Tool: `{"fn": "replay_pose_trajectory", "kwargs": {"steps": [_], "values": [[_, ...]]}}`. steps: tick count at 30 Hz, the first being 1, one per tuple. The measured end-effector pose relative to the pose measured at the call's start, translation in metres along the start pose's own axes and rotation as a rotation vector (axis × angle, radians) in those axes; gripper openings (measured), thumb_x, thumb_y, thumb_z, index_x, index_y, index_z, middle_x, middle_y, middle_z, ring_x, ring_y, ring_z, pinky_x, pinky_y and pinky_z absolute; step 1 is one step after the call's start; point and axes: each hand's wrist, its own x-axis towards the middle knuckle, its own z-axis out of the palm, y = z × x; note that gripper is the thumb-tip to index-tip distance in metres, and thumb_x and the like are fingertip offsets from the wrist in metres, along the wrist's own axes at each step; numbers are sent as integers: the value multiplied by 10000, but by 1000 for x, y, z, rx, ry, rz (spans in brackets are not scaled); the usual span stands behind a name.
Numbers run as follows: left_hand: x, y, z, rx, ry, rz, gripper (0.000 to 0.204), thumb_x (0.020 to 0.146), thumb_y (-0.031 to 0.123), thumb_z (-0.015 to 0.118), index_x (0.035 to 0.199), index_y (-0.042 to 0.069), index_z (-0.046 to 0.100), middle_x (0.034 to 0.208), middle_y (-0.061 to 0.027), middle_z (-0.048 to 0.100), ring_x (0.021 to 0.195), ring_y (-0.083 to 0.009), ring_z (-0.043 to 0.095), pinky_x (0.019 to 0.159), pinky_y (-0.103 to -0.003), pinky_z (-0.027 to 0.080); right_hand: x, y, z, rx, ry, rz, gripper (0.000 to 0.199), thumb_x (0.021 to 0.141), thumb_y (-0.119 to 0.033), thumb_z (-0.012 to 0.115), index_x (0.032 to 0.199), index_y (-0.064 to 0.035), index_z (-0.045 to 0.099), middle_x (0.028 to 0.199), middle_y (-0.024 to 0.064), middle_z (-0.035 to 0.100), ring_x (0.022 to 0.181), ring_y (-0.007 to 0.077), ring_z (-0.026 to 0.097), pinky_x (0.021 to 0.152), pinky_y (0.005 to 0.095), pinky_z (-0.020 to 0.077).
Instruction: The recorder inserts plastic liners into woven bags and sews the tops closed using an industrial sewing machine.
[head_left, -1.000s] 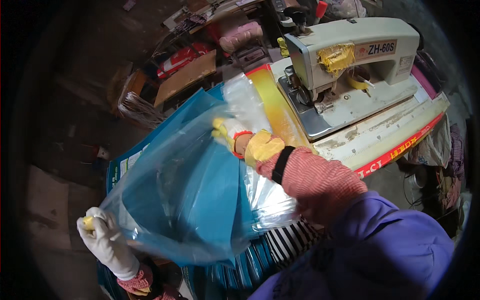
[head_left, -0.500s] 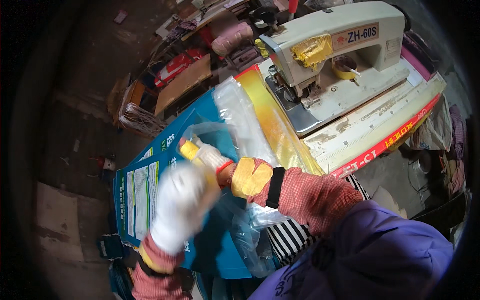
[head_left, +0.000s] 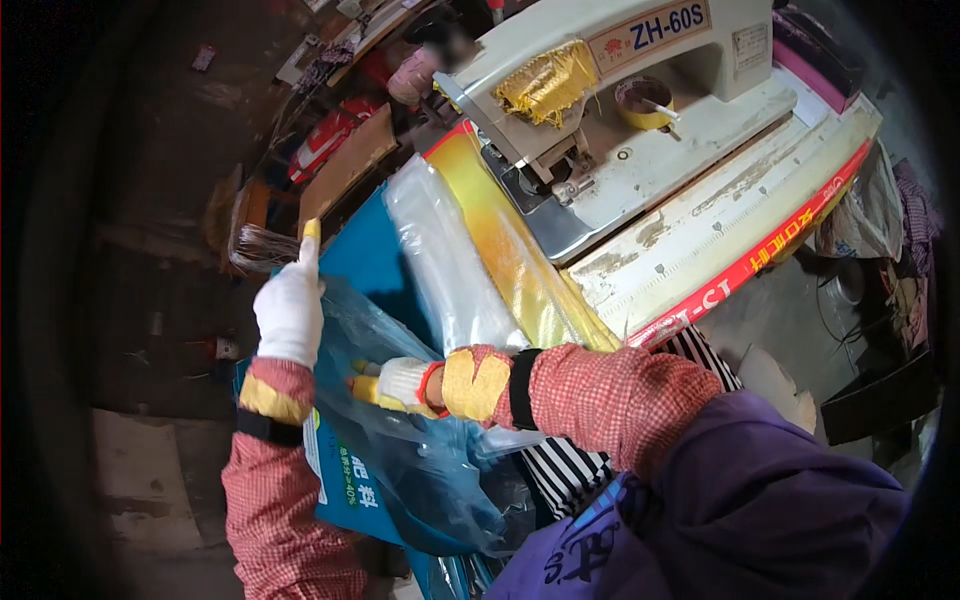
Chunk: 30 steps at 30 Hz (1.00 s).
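Film (head_left: 425, 485), clear and crumpled, lies over a blue sack (head_left: 340, 503), against the right hand (head_left: 392, 385) and just beside the left hand (head_left: 290, 305). Whether either hand pinches it, I cannot tell.

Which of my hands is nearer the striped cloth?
Right. Your right hand, by the clear plastic film, is up and left of the striped cloth in the picture; your left hand is farther off the same way.

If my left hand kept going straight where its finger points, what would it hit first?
Your left hand would probably meet the brown board first, just past the fingertip in view. Depth is unclear, so it might pass above.
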Motion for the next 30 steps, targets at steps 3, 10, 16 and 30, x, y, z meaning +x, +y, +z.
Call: {"fn": "replay_pose_trajectory", "kwargs": {"steps": [3,10,16,30], "values": [[28,-15,-5,308,-1,58,172,793,110,513,901,114,646,783,-125,647,737,-275,640,606,-359,508,25,12,21,-302,-41,-84,529,826,-450,469,1294,-207,431,804,158,632,719,318,630,638,407,479],[129,5,-104,627,663,160,194,765,74,524,953,58,570,858,-101,586,741,-256,579,686,-353,473,-144,32,12,-551,-161,-268,226,753,-273,589,908,-112,617,666,59,608,587,281,598,527,404,478],[139,50,-110,334,206,-10,195,857,122,445,987,124,591,980,-159,614,883,-332,631,703,-428,523,-183,119,13,24,131,74,182,727,-286,651,674,-120,599,694,57,595,639,158,588,581,339,471],[132,81,-115,391,215,83,197,872,116,427,988,113,585,885,-111,656,841,-287,644,692,-400,516,-230,53,-135,-47,772,86,487,765,-298,663,1150,-52,497,924,138,629,823,289,614,689,383,484]]}}
